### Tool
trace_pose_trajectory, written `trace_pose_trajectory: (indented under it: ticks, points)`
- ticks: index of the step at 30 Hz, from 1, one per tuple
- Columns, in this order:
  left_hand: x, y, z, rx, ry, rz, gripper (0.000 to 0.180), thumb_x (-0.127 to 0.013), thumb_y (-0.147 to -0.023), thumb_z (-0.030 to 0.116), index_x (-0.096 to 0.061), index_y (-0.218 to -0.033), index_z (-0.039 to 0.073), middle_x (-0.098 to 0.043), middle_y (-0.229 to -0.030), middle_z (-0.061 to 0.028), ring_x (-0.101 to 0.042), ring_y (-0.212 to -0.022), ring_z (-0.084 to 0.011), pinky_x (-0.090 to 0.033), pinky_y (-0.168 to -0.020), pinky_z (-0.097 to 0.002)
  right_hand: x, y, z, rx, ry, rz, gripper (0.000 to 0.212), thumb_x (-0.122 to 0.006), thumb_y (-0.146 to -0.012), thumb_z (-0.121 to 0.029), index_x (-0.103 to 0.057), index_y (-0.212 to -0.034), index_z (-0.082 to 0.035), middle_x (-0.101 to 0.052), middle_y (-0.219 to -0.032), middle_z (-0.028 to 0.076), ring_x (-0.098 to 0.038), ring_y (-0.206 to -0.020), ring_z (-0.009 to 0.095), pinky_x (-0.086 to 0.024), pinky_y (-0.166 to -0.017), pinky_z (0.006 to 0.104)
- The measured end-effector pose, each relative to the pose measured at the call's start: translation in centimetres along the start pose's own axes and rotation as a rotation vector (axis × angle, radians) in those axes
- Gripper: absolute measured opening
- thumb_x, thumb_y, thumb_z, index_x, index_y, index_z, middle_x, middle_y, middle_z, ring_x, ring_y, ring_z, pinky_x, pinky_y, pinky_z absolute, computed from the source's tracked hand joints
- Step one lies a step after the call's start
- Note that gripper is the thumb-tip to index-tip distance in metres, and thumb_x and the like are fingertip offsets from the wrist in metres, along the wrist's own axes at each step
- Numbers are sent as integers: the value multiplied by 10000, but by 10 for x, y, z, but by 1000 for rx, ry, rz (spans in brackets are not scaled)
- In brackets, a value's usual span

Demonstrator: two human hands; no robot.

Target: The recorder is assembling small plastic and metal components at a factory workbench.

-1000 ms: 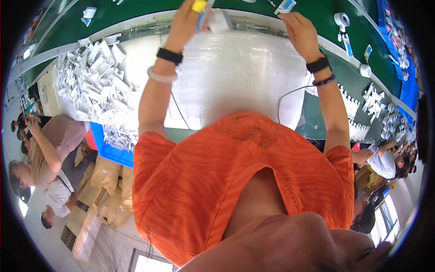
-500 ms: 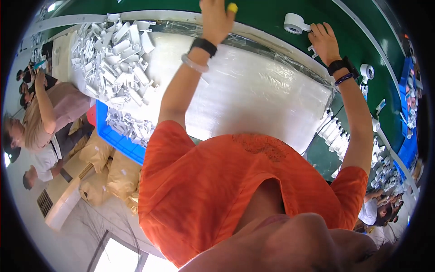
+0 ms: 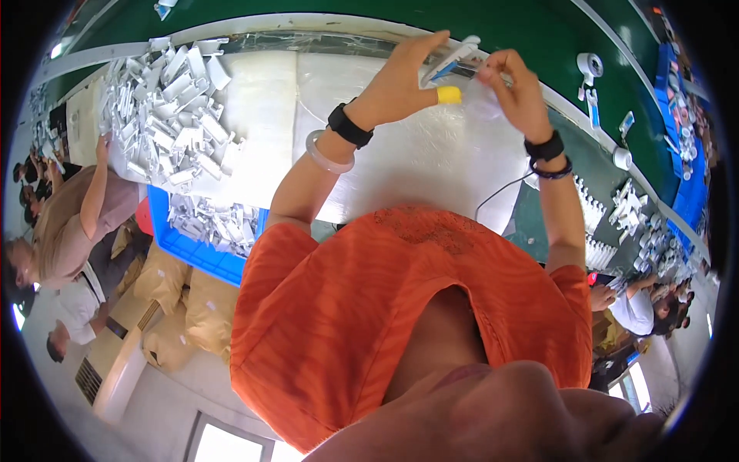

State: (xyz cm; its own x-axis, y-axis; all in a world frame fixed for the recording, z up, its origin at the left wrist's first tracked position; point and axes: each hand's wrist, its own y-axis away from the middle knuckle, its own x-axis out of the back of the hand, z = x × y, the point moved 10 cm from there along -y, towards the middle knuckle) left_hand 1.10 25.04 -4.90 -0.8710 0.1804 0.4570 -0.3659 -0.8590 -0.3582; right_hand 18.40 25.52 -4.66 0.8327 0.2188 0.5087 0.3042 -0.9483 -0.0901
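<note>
My left hand (image 3: 400, 91), with a yellow cover on the thumb, is raised over the film-covered work surface (image 3: 369, 169). A slim white plastic part (image 3: 456, 58) with a blue patch lies between its thumb and forefinger, and the hand seems to grip its lower end. Facing it from the right, my right hand (image 3: 517, 91) has thumb and fingers pinched close by the part. What that pinch holds, if anything, is blurred. To the left, a heap of loose white plastic parts (image 3: 173, 115) covers the work surface.
A blue crate (image 3: 204, 258) of small white parts stands below the heap. Beyond the table edge runs a green conveyor belt (image 3: 339, 11) carrying white rounded pieces (image 3: 590, 65). A dark cable (image 3: 500, 189) crosses at right. A person in brown (image 3: 73, 208) works at left.
Both hands have drawn back from over the green belt and come together above the work surface. The white part with the blue patch now shows between them.
</note>
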Motion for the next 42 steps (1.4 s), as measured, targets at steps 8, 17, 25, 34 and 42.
trace_pose_trajectory:
  ticks: [8,17,25,34,42]
  points:
    - [-75,39,30,284,603,-570,485,-755,-832,267,-591,-1233,51,-639,-1045,-90,-580,-919,-171,-477,-816,-297,-24,87,-37,-190,-413,-24,153,-656,-927,-74,-555,-1022,-11,-660,-832,41,-608,-663,64,-497,-602,209]
    - [-78,64,35,513,629,-624,319,-599,-960,237,-601,-1214,44,-640,-966,-33,-589,-770,-90,-515,-669,-246,6,116,-90,275,574,143,202,-754,-795,-70,-668,-977,-63,-650,-816,78,-616,-687,233,-495,-641,326]
    - [-75,63,54,700,1017,-311,332,-449,-1015,192,-515,-1306,47,-639,-983,-83,-617,-705,-140,-554,-586,-282,16,132,-94,164,382,490,212,-756,-767,-24,-681,-962,-60,-644,-898,98,-612,-808,285,-490,-692,363]
    - [-69,56,67,528,817,-314,397,-433,-909,-4,-496,-1300,10,-615,-976,-74,-586,-682,-122,-520,-574,-270,10,125,-104,288,338,495,260,-738,-772,23,-659,-1006,-56,-670,-905,98,-615,-794,288,-493,-720,368]
    - [-69,55,74,454,756,-317,390,-433,-936,34,-473,-1323,10,-586,-938,-49,-541,-720,-92,-498,-590,-242,14,124,-109,326,366,539,241,-768,-737,11,-690,-951,-65,-625,-880,98,-598,-778,280,-487,-699,363]
